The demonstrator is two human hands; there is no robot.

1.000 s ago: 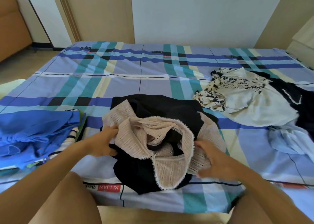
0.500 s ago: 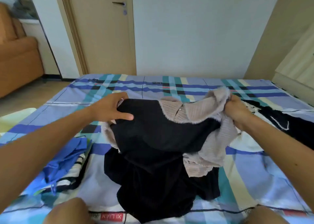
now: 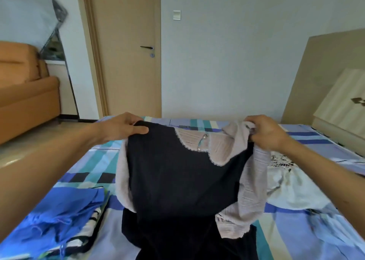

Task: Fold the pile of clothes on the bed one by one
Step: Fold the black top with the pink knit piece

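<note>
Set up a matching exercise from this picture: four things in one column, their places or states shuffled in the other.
Column A
1. left hand
2. right hand
3. blue clothes
4. white patterned garment

Column B
a. lies on the bed, to the right
b. grips the black fabric
c. grips the beige knit
d. piled on the left, near the front edge

Pairs: 1-b; 2-c; 3-d; 4-a

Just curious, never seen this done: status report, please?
Left hand grips black-and-beige top. Right hand grips it too. Top held up over bed. No obstruction seen.
</note>
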